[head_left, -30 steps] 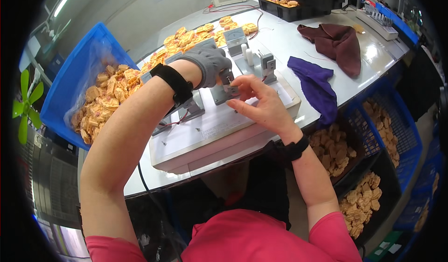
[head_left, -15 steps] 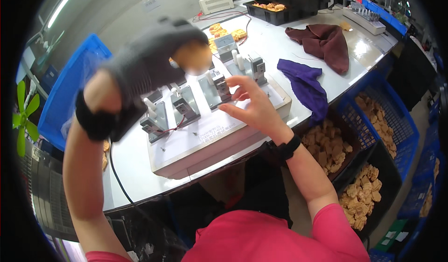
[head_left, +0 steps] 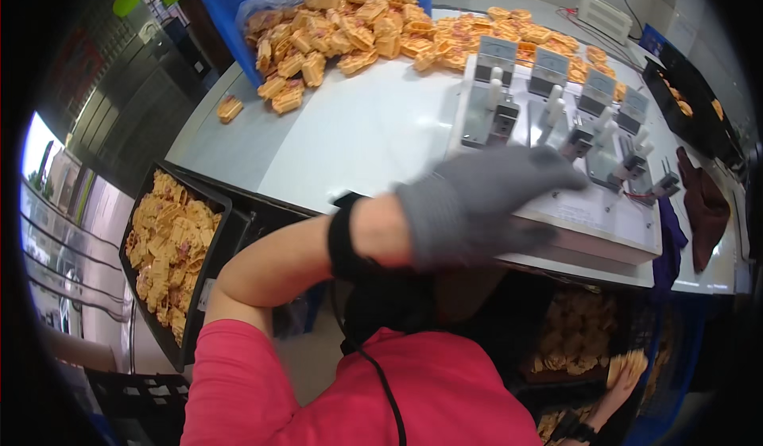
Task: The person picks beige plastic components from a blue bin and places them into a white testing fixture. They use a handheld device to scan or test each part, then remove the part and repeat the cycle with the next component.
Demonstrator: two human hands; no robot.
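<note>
- White table (head_left: 350,140), curved by the lens; a blue crate (head_left: 230,5) spills orange moulded parts (head_left: 350,25) across its far side.
- Black tray (head_left: 208,231) of like parts stands below the table's left edge.
- White test fixture (head_left: 592,208) with upright clamps sits at right.
- Left hand (head_left: 477,204), grey-gloved and blurred, lies over the fixture's near edge; fingers extended together, holding nothing.
- Right hand (head_left: 624,374) low at right, grasp unclear.

One white fixture block (head_left: 588,216), four toggle clamps (head_left: 503,120), one blue crate (head_left: 230,17), two black trays (head_left: 218,231)
</note>
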